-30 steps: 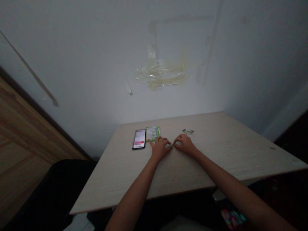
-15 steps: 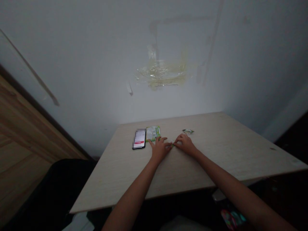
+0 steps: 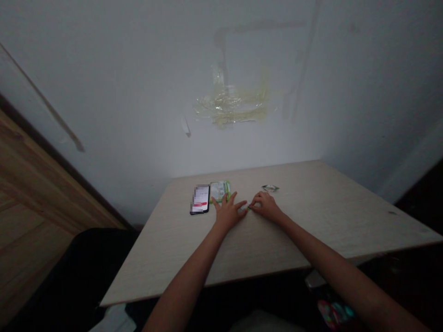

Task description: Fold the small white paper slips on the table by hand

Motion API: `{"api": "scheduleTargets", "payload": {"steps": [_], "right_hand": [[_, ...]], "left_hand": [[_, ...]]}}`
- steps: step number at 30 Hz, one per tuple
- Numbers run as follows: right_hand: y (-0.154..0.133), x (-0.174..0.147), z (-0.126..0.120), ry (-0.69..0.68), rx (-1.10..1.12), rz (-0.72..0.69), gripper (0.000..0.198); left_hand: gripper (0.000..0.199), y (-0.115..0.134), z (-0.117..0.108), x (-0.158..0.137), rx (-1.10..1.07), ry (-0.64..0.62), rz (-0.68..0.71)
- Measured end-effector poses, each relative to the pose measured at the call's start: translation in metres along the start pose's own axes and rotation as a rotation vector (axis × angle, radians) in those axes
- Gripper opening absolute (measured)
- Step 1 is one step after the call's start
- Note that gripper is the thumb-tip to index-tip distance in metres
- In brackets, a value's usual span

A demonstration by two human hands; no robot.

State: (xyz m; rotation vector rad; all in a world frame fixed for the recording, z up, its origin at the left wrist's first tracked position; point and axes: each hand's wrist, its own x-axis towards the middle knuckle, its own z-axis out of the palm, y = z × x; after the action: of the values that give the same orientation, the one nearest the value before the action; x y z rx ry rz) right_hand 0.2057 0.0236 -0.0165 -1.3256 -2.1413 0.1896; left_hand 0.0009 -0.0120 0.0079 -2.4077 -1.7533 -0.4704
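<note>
My left hand (image 3: 227, 214) lies on the table with its fingers spread. Its thumb side rests at a small white-and-green piece (image 3: 245, 207), too small to name. Thumb and fingertips of my right hand (image 3: 266, 206) are pinched together at the right end of that piece. A green-and-white printed packet (image 3: 220, 188) lies just beyond my left fingers, which cover its lower edge. To the packet's left is a phone (image 3: 200, 199) with a lit screen. Behind my right hand sits a small folded white-and-green piece (image 3: 270, 188), apart from both hands.
The pale wooden table (image 3: 166, 249) meets a grey wall (image 3: 121, 115) at the back. Clear tape (image 3: 235, 106) sticks to the wall. Wooden panels (image 3: 20, 184) and a dark object (image 3: 93, 258) stand at the left. Colourful things (image 3: 335, 313) show below the table's front edge.
My left fingers have spread wider and the hand has shifted slightly left. My right hand stays pinched in about the same place.
</note>
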Motion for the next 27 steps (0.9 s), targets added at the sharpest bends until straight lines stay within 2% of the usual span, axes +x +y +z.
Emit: {"api": "scheduleTargets", "payload": {"steps": [9,14,19,22,27], "right_hand": [[-0.0020,0.0003,-0.0013,-0.010,0.006,0.026,0.012],[-0.0025,-0.0001,-0.0009,0.006,0.002,0.012,0.012],[-0.0020,-0.0006,-0.0021,0.032,0.089,-0.107,0.008],[-0.0036,-0.0021,-0.0046,0.029,0.192,-0.197,0.015],[-0.0078,-0.0058,-0.0067,-0.022,0.217,-0.212,0.025]], "left_hand": [[0.046,-0.0026,0.0028,0.0071,-0.010,-0.060,0.003],[0.047,-0.0024,0.0058,0.0066,-0.030,-0.040,-0.011],[0.046,-0.0008,0.0081,0.0045,-0.053,-0.035,-0.042],[0.047,0.0006,0.0084,0.0034,-0.049,-0.015,-0.051],[0.045,0.0018,0.0094,0.0027,-0.029,0.004,-0.082]]}}
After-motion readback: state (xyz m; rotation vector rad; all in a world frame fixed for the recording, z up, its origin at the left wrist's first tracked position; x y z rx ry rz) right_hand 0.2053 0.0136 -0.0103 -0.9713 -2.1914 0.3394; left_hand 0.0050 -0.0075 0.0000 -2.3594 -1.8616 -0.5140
